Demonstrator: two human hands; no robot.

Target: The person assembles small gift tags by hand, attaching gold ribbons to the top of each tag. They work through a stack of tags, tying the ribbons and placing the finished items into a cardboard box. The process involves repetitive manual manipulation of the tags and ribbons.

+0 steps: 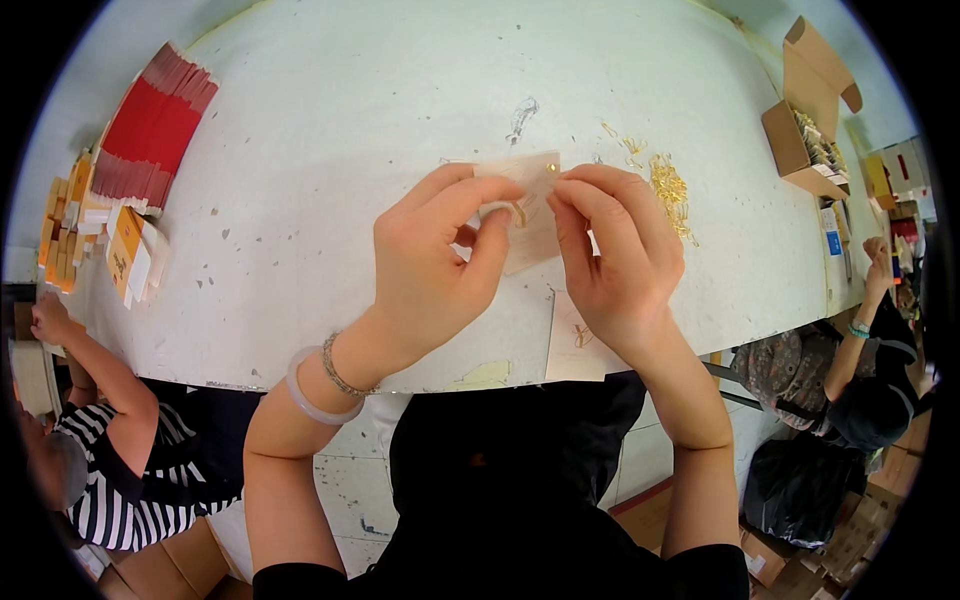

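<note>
A thin, pale, see-through card or sleeve (533,250) is between my hands above the table. My left hand (435,245) is closed in a pinch at its left side, and a small curved gold-coloured piece (519,214) shows by the fingertips. My right hand (625,255) pinches at the upper right corner, where a tiny gold spot shows. What the right fingertips grip is hidden. A white card (573,345) with a small gold-coloured figure lies partly under my right wrist. Just right of that hand is a heap of small gold-coloured wire clips or pins (668,190).
Red packets (155,125) stand in a row at the far left, with orange-and-white boxes (125,250) nearer. A cardboard box (790,145) of small packed pieces is open at the far right. Co-workers sit on both sides: a striped top (150,470) left, a raised hand (877,265) right.
</note>
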